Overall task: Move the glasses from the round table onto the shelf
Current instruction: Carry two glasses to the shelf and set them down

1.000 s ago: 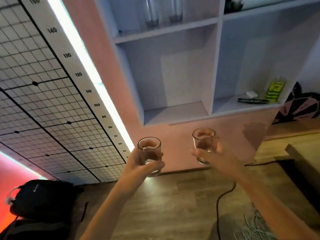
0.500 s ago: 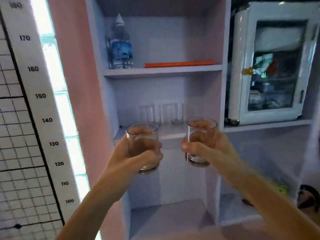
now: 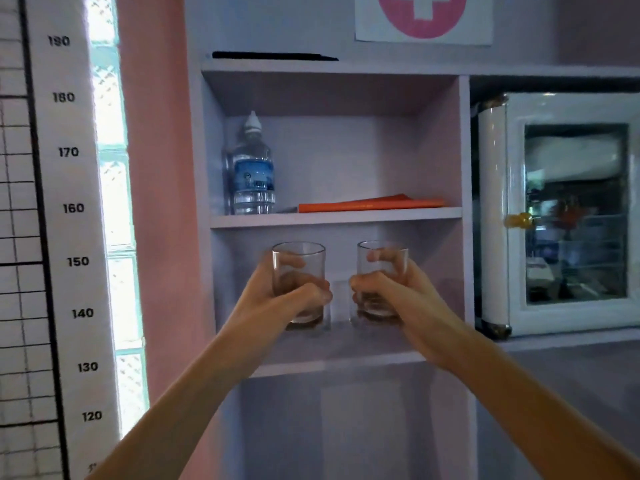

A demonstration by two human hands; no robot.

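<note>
I hold two clear drinking glasses upright inside the middle compartment of a pale shelf unit. My left hand (image 3: 277, 299) is wrapped around the left glass (image 3: 299, 261). My right hand (image 3: 391, 292) grips the right glass (image 3: 382, 258). Both glass bases sit at or just above the shelf board (image 3: 339, 365); contact cannot be told. Between my hands, further back, part of another clear glass (image 3: 341, 299) shows faintly. The round table is out of view.
The compartment above holds a water bottle (image 3: 252, 174) and a flat orange folder (image 3: 370, 204). A small white glass-door cabinet (image 3: 561, 213) stands in the compartment to the right. A height scale (image 3: 69, 209) and a lit window strip run down the left wall.
My view rose from the floor and lower shelves to the middle compartment. Both hands carried the glasses up and forward into that compartment, close to its board.
</note>
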